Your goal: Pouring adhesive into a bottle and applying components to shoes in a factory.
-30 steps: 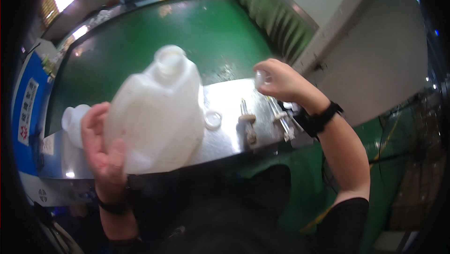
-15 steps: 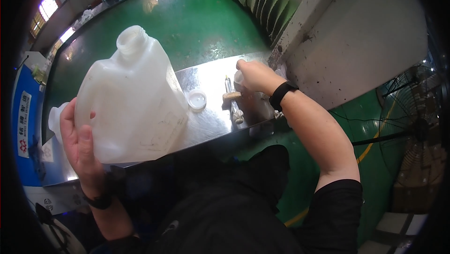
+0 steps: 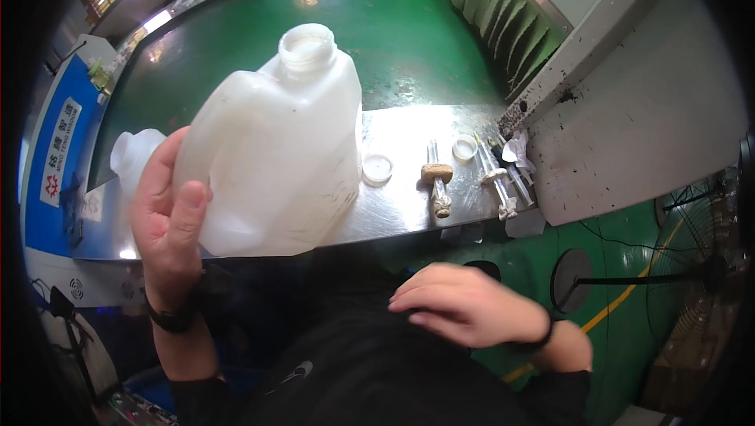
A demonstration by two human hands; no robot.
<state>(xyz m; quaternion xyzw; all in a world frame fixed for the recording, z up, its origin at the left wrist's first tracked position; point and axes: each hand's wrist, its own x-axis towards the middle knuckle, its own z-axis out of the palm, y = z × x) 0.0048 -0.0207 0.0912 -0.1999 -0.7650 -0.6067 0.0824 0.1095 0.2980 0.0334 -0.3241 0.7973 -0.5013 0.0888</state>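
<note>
My left hand is closed around the handle side of a translucent white plastic jug, thumb towards me. The jug stands at the front edge of the metal table with its threaded mouth uncapped. Held low before my torso, my right hand is slightly blurred, its fingers stretched out and nothing seen in it. One white screw cap lies beside the jug's base. Another white cap lies farther right, between two clear syringe-like tubes; the nearer tube has a brown wrapped collar.
A second white jug stands behind my left hand. Beyond the metal strip spreads a green surface. Crumpled white paper and a dark-ended tube lie by the grey panel. A fan stands at right.
My right hand has left the far cap on the table and come down towards my torso. The left hand keeps its hold on the jug. The whole view has shifted.
</note>
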